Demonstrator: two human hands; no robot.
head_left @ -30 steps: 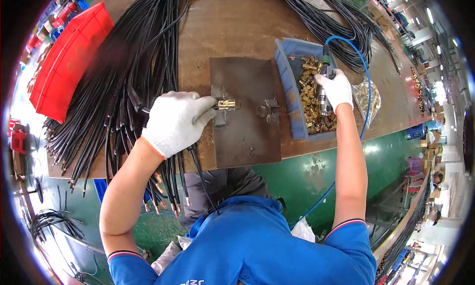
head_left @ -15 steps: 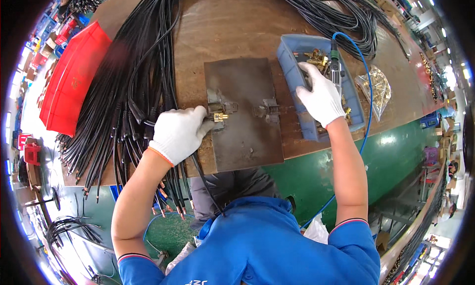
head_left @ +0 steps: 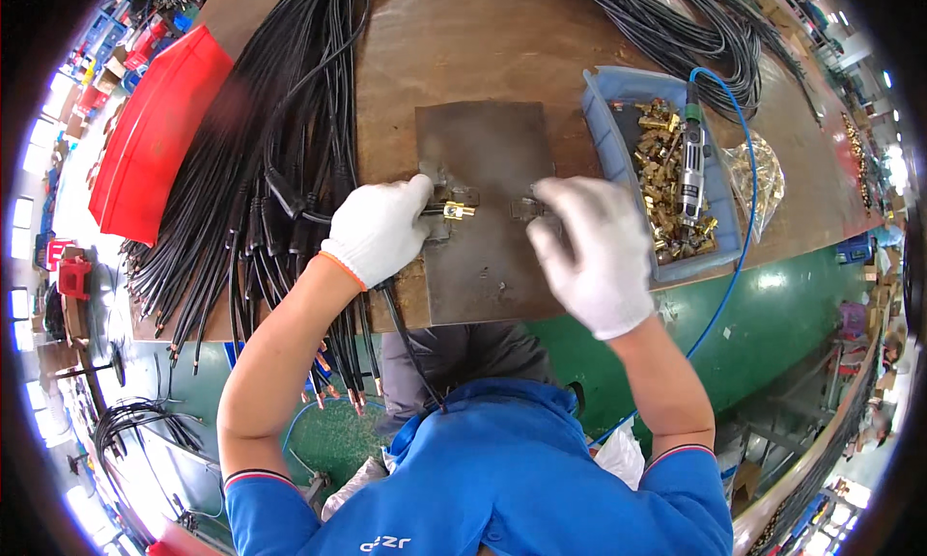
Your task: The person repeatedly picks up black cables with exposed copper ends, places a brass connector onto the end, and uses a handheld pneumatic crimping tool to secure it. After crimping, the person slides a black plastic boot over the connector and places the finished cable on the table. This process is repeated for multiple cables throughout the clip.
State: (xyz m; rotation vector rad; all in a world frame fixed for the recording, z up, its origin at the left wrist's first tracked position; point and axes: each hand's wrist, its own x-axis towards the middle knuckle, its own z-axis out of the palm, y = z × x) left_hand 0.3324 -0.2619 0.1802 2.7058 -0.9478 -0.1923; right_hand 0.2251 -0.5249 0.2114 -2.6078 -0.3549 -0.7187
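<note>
My left hand, in a white glove, is closed around the end of a black cable. The cable's brass connector sticks out past the fingertips, over the left metal fixture on a dark plate. Near the small metal fixture on the plate's right side is my right hand, also gloved. Its thumb and fingers are apart, slightly blurred, and nothing shows between them.
To the right, a blue bin holds several brass parts, with a green-and-silver air tool on a blue hose lying over them. A clear bag sits beyond. Black cables cover the left side, beside a red bin.
My right hand has moved left from over the blue bin to the plate's right side, uncovering the brass parts and the air tool. My left hand keeps holding the cable at the plate.
</note>
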